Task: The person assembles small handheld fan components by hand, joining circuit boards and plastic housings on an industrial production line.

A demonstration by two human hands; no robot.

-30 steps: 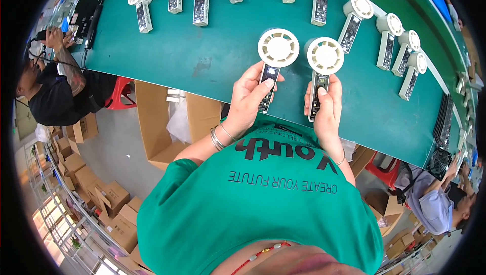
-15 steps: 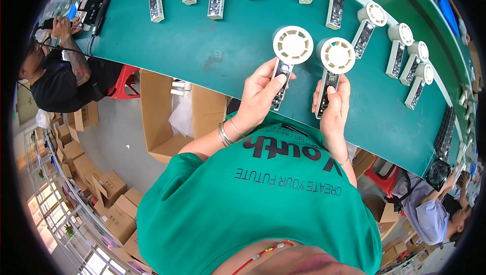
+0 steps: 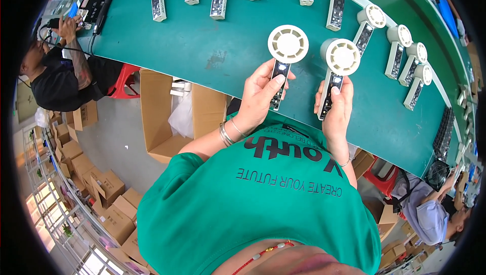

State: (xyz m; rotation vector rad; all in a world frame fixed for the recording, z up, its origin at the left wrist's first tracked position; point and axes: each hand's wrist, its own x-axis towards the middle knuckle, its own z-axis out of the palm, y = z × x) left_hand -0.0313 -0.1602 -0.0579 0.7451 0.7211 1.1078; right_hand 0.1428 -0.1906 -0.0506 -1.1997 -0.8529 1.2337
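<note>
My left hand grips the handle of a white handheld fan, its thumb on the dark circuit board exposed along the handle. In my right hand is a second handheld fan of the same kind, with the thumb pressed near the middle of its open handle. Both round slotted heads point away from me, held side by side and apart over the green table. Fingers behind the handles are partly hidden.
Several similar fans lie along the far side and right of the table. An open cardboard box stands on the floor at left. One person sits at the left end, another at the right. Stacked cartons fill the lower left.
The right-hand fan has shifted slightly right and its head has turned a little. The left-hand fan has moved slightly left. Both stay gripped.
</note>
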